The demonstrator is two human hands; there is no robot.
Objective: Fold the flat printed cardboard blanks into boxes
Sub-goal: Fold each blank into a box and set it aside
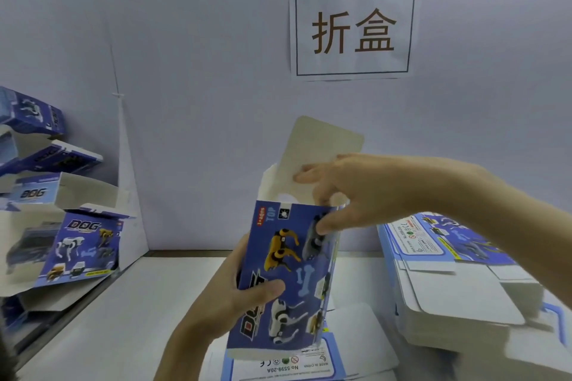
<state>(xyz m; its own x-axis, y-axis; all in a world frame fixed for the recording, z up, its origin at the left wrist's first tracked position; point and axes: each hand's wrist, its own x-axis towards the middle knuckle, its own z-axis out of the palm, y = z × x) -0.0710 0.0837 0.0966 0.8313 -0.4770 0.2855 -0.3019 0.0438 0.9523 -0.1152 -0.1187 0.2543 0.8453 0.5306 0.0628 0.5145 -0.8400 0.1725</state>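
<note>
A blue printed box point(288, 281) with robot-dog pictures stands upright over the table, its far end open and a plain grey flap point(322, 145) sticking up. My left hand point(235, 294) grips the box's left side, thumb across the printed front. My right hand point(346, 195) reaches in from the right and pinches the box's top right edge, thumb on the front and fingers against the flap and inside the opening. A stack of flat blanks point(452, 288) lies at the right. Another flat blank point(309, 365) lies under the box.
Several folded blue boxes point(77, 244) are piled at the left against a white partition point(130, 182). A paper sign point(353, 31) hangs on the back wall. The white table point(130, 312) shows between the pile and my hands.
</note>
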